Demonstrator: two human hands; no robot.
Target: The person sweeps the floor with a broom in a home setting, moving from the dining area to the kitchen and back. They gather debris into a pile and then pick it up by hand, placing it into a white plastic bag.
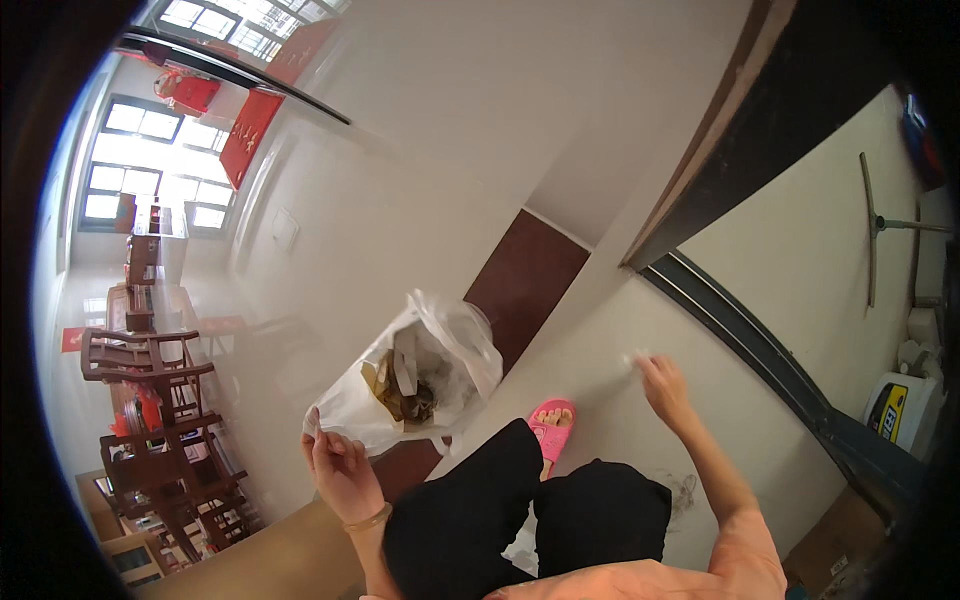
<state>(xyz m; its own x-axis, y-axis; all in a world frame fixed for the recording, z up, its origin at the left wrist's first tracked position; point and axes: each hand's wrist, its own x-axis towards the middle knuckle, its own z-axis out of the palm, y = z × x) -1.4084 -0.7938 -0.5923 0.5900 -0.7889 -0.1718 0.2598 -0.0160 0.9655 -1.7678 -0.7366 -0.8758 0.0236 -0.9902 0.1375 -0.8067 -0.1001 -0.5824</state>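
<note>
A white plastic bag (350, 398) hangs with its mouth facing up in front of my knees. Crumpled brown and pale waste (408, 395) fills part of its inside. My left hand (340, 468) has its fingers closed on the near left edge of the bag. Over the pale floor to the right, my right hand (663, 388) is held apart from the bag, its fingers pinched together. A small whitish scrap (634, 357) shows at those fingertips, too blurred to tell its kind.
My foot in a pink slipper (551, 428) stands on the floor, near dark loose strands (685, 490). A dark door track (765, 335) crosses the right side; beyond it are a T-shaped pole tool (873, 228) and a cardboard box (830, 545). Wooden chairs (165, 440) stand far left.
</note>
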